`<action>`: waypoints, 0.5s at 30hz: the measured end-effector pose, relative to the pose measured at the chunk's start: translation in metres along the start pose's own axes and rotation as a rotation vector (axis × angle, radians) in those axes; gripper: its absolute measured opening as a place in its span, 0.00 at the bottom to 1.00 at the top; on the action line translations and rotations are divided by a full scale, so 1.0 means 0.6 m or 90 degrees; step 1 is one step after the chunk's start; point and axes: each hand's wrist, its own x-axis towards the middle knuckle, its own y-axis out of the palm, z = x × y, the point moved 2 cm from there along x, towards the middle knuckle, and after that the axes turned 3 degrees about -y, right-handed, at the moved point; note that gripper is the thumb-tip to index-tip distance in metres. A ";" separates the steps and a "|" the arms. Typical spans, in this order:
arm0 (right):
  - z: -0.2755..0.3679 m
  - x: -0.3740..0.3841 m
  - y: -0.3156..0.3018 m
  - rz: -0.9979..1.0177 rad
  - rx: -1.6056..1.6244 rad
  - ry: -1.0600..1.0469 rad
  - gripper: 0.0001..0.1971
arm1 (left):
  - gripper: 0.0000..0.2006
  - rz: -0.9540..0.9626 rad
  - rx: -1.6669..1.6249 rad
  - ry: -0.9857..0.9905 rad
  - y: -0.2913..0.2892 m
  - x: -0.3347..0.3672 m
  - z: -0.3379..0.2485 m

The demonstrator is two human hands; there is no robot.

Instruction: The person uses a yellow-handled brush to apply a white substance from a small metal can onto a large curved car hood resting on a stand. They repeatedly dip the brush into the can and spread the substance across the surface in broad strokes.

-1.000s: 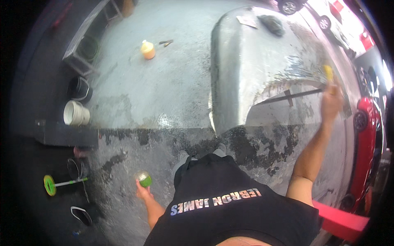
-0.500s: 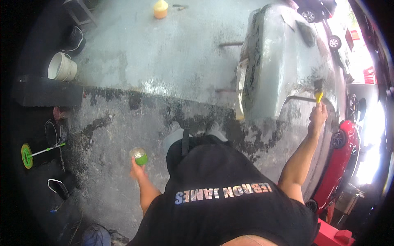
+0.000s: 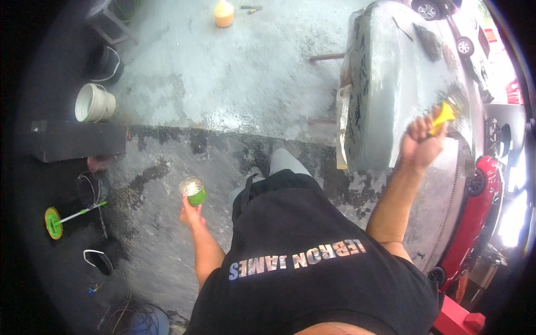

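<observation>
My left hand (image 3: 192,213) is wrapped around a small can (image 3: 196,195), green on the outside with a pale inside, held over the floor to my left. On the right my right hand (image 3: 423,144) is closed on a yellow-handled brush (image 3: 445,116). The brush is over the right part of a large, glossy grey curved panel (image 3: 385,106). Its bristles are hard to make out against the dark, shiny patch there. A dark flat piece (image 3: 429,42) lies on the panel's far part.
A white bucket (image 3: 100,103), a black box (image 3: 78,139) and a green mop (image 3: 54,222) line the left. An orange-filled bottle (image 3: 224,14) stands on the far floor. Beyond the panel, a red car (image 3: 474,206) is at the right. Bars (image 3: 327,57) stick out from the panel's left side.
My right hand has shifted nearer the panel and turned, tilting the brush to the upper right. My left hand still holds the can, slightly farther right and up in view. The whole view has shifted slightly.
</observation>
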 end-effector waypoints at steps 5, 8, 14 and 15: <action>-0.195 -0.013 0.118 0.005 0.136 0.208 0.09 | 0.30 0.067 -0.008 0.061 0.124 0.000 -0.093; -0.294 0.010 0.211 -0.001 0.205 0.295 0.09 | 0.32 0.101 0.001 0.098 0.188 0.007 -0.168; -0.452 0.149 0.329 0.009 0.208 0.305 0.08 | 0.34 0.053 0.027 0.141 0.291 0.038 -0.358; -0.474 0.169 0.334 0.006 0.178 0.321 0.08 | 0.34 0.033 0.042 0.144 0.303 0.045 -0.385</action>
